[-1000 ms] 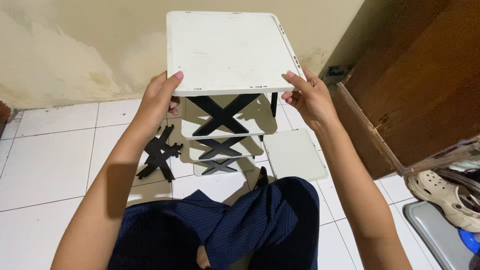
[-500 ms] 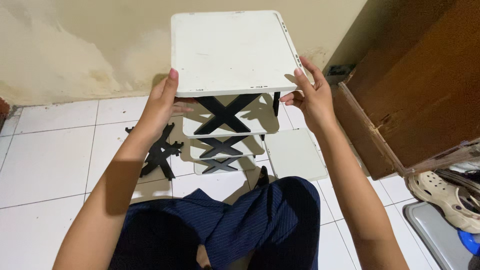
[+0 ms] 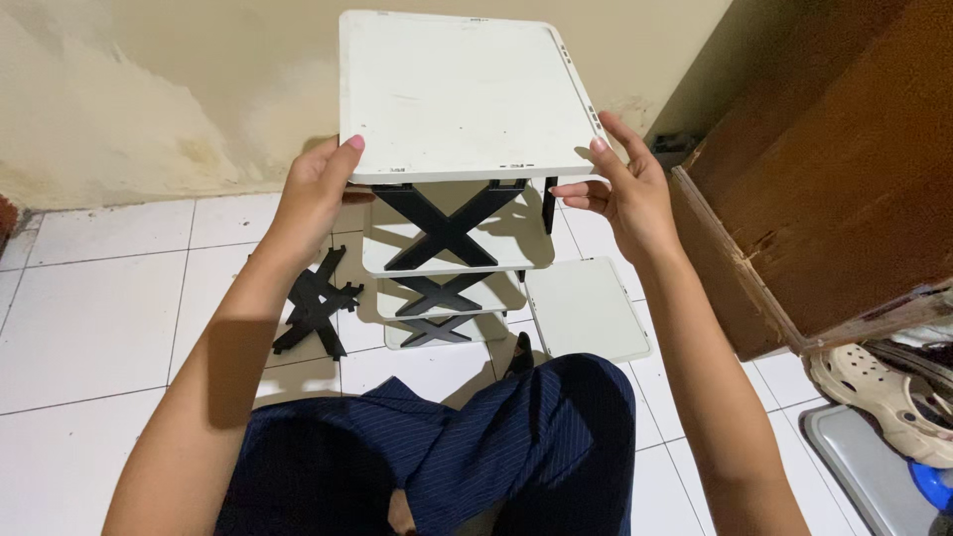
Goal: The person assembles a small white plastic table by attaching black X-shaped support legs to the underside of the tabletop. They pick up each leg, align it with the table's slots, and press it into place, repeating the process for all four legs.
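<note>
We are fitting the top white shelf panel (image 3: 462,94) onto the stacked shelf rack (image 3: 447,268), which stands on the tiled floor (image 3: 89,318) close to the wall. The panel sits level above the uppermost black X-shaped brace (image 3: 447,223), seemingly resting on it or just above; we cannot tell whether it is seated.

Our left hand (image 3: 318,194) grips the panel's near left corner, thumb on top, fingers curled beneath. Our right hand (image 3: 620,189) takes the near right corner, thumb (image 3: 604,159) on the upper face, remaining fingers half bent under the edge. Both forearms reach forward from our lap, elbows low.

We judge the next move calls for lining the panel's underside up with the brace tops and pressing down evenly at both corners, keeping it level.

A spare white panel (image 3: 586,308) lies flat on the floor right of the rack, and a loose black brace (image 3: 316,303) lies to its left.
</note>
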